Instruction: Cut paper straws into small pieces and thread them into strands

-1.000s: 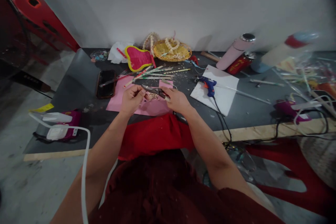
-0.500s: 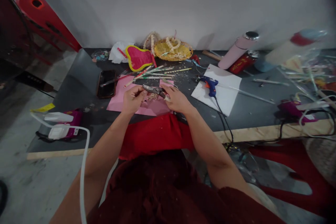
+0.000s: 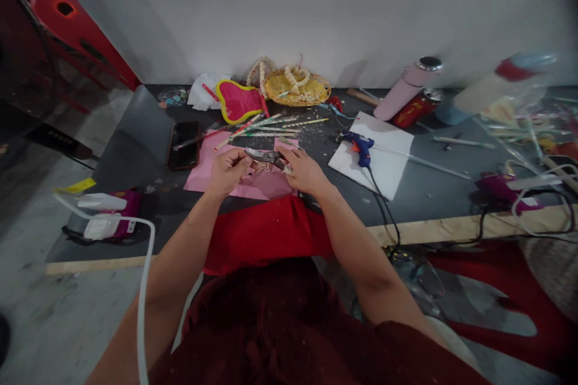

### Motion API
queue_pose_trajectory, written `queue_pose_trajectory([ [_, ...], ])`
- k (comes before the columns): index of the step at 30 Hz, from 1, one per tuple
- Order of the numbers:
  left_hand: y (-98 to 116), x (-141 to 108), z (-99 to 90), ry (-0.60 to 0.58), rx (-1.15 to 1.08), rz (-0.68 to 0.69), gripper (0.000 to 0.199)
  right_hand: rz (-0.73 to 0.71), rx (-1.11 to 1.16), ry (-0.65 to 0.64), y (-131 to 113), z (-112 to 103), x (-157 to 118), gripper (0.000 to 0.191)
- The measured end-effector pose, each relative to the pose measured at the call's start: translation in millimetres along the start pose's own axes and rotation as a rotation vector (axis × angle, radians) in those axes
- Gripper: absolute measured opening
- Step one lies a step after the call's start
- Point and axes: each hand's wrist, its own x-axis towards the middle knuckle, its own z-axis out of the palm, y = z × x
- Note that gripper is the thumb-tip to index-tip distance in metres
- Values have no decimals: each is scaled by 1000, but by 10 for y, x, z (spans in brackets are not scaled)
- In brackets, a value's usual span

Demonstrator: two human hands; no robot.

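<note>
My right hand (image 3: 306,173) is wrapped round the handles of a pair of pruning shears (image 3: 267,156), whose blades point left. Close to the blade tips, my left hand (image 3: 226,174) is closed in a pinch; whatever its fingertips hold is too small to make out. Under both hands lies a sheet of pink paper (image 3: 202,175), with small beige pieces (image 3: 262,166) heaped on it below the shears. Several patterned paper straws (image 3: 271,127) are strewn just beyond the paper.
A phone (image 3: 184,144) lies left of the paper. Behind stand a yellow basket (image 3: 276,95) and a pink-and-yellow tray (image 3: 239,102). To the right, a blue glue gun (image 3: 362,149) rests on a white board (image 3: 394,168), near a pink flask (image 3: 401,95) and a red can (image 3: 416,108). A white cable (image 3: 145,264) crosses the left edge.
The beige pieces below the shears look slightly more spread out. Both hands and the shears stay in nearly the same place; the view has shifted a little.
</note>
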Motion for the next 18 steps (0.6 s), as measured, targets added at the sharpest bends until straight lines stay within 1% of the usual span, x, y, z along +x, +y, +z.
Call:
queue_pose_trajectory([
  [6, 42, -14, 14, 3, 9, 15, 20, 44, -19, -25, -19, -9, -11, 54],
  [9, 73, -28, 28, 16, 15, 22, 21, 52, -40, -33, -35, -12, -20, 51],
  [12, 61, -33, 33, 35, 39, 22, 21, 59, -41, -34, -48, -3, -23, 51],
  [16, 2, -24, 15, 35, 101, 75, 19, 77, -8, -30, -44, 19, -15, 54],
  [18, -11, -23, 3, 32, 138, 93, 19, 63, 10, -25, -30, 26, -9, 59],
])
